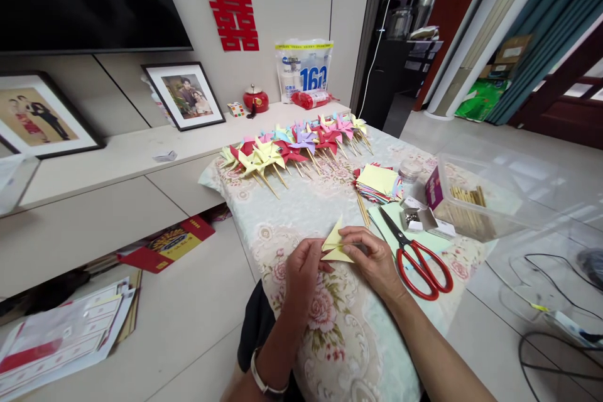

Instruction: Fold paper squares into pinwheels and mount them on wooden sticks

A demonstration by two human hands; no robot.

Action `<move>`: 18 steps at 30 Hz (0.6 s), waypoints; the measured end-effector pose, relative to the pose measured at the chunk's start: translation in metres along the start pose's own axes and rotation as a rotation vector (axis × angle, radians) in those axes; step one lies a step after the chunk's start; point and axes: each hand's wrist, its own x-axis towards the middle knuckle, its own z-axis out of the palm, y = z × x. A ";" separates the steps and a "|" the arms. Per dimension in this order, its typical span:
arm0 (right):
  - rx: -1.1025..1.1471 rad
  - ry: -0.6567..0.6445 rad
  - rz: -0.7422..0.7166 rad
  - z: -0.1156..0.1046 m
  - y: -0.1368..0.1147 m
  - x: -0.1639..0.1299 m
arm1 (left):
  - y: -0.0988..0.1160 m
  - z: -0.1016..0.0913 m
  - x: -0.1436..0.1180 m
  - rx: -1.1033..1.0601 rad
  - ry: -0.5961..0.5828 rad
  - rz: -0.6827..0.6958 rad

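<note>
Between my two hands is a pale yellow paper square [335, 242], cut and partly bent, with pointed flaps standing up. My left hand [306, 262] pinches its left side, thumb on top. On its right side my right hand [372, 255] grips the paper with thumb and fingers. To the right of that hand lie red-handled scissors [421, 269], blades pointing away to the left. Beyond the hands rests a stack of coloured paper squares [378, 181], yellow on top. Finished paper pinwheels [301, 139] on wooden sticks lie in rows at the table's far side.
A small open box of metal pins [413, 218] sits on light green paper sheets [393, 217]. Behind it stand a clear plastic bin [494, 213] with wooden sticks [466, 196] and a round clear container [409, 169]. A white cabinet [127, 163] borders the flowered tablecloth [325, 320].
</note>
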 end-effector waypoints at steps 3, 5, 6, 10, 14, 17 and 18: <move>0.024 -0.002 0.011 0.000 -0.001 0.001 | 0.005 0.001 0.000 -0.049 -0.005 -0.028; 0.047 0.000 0.020 0.000 -0.001 0.001 | 0.007 0.001 -0.001 -0.094 -0.017 -0.056; 0.058 0.000 0.027 -0.001 -0.001 0.001 | 0.008 0.001 -0.001 -0.110 -0.022 -0.069; 0.120 0.002 0.067 0.000 0.002 0.000 | 0.009 0.001 -0.001 -0.109 -0.023 -0.106; 0.219 0.059 0.117 0.000 0.008 0.000 | 0.012 0.004 0.000 -0.069 -0.030 -0.095; 0.231 0.121 0.137 -0.001 0.010 0.001 | 0.015 0.004 -0.001 -0.058 -0.001 -0.085; 0.224 0.132 0.143 -0.001 0.010 0.001 | 0.016 0.004 -0.002 -0.056 0.007 -0.078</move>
